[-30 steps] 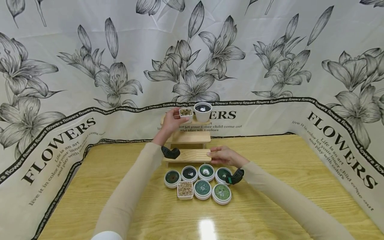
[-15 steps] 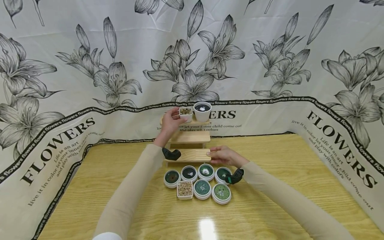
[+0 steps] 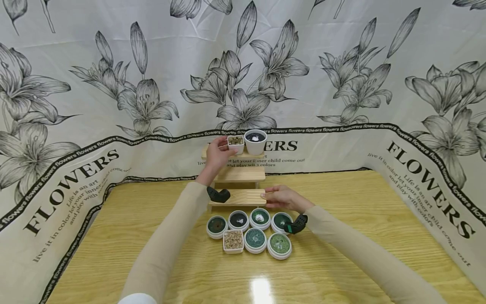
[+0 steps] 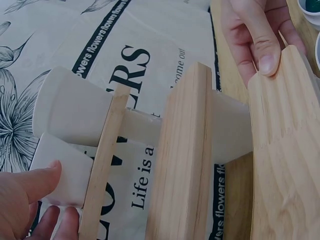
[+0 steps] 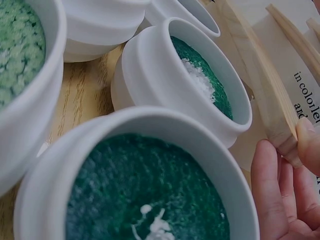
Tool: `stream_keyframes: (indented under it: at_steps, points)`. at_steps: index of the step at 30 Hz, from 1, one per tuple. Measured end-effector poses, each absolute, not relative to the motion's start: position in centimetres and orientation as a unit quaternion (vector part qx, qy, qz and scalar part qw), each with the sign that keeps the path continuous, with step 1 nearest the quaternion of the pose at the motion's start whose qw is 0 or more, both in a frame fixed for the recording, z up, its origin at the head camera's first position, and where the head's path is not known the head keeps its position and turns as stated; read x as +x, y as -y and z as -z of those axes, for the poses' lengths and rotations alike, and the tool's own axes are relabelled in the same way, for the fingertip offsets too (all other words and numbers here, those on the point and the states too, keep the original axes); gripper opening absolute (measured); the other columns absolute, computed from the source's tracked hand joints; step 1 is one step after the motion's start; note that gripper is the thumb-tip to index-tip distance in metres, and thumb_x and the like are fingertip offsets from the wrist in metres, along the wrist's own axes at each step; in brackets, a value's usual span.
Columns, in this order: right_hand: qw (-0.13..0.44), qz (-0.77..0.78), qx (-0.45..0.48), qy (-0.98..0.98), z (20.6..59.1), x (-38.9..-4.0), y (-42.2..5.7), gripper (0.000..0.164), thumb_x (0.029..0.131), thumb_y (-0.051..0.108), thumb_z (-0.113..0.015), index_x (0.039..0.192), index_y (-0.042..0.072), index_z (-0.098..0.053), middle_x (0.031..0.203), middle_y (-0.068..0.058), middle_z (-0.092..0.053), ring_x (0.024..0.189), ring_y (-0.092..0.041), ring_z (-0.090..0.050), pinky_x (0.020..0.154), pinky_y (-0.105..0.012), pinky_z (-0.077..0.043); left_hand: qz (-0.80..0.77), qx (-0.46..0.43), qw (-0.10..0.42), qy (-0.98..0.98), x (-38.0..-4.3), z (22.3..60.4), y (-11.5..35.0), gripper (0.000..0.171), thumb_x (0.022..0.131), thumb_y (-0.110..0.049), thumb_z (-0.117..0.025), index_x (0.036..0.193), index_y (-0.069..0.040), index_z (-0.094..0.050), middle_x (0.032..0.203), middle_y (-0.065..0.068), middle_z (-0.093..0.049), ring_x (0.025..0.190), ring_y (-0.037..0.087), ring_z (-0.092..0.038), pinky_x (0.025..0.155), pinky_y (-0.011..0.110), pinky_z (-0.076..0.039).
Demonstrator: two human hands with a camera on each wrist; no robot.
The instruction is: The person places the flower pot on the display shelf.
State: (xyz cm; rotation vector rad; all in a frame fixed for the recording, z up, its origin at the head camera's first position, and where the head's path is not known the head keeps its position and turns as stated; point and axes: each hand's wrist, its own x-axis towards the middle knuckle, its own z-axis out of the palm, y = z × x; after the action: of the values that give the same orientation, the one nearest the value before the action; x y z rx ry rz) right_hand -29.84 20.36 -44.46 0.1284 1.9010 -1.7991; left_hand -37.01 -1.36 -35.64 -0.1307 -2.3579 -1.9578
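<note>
We saw the left hand at the top of the wooden stand, its fingers grasping the small square pot, thumb on the near wall and the others along the left side. The pot was at the top plank, its base down against the wood as far as we could tell, its mouth pointing up and showing brownish granules. Its upright axis stood square to the plank, and no side looked clearly longest. Just to its right, we noted the round white pot, also upright on that plank, wide end up, with a dark filling and a white patch.

The stand's planks had their long axes running left to right in front of the person, and the steps climbed away towards the printed cloth. At the right end of the bottom plank we found the right hand, pinching the wood, thumb above and the other fingers beneath.

On the counter before the stand we counted six round pots with green or dark fillings, among them the light green pot and the teal pot, plus the square tub of tan chips. All sat with their mouths up, close together
</note>
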Motion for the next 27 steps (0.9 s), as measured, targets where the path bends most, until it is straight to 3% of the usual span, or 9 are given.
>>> stream_keyframes:
  at_steps: [9,27]
  points:
    - [0.264,0.667,0.04,-0.696,44.6,-29.9,-20.4,0.057,0.096,0.003,-0.052,0.143,-0.014,-0.025,0.093,-0.003,-0.056,0.076,-0.005,-0.058,0.077,-0.02,-0.057,0.622,-0.029,0.04,0.781,-35.8,35.4,2.4,0.061,0.087,-0.011,-0.071,0.142,-0.009,-0.045,0.139,0.012,-0.052,0.124,0.027,-0.053,0.099,0.037,-0.05]
    - [0.262,0.661,0.036,-0.702,44.6,-29.9,-20.5,0.056,0.096,0.004,-0.052,0.143,-0.014,-0.026,0.092,-0.002,-0.058,0.075,-0.005,-0.06,0.077,-0.02,-0.057,0.628,-0.037,0.052,0.776,-33.7,35.9,4.5,0.06,0.086,-0.007,-0.07,0.141,-0.008,-0.047,0.138,0.013,-0.053,0.124,0.029,-0.053,0.101,0.04,-0.049]
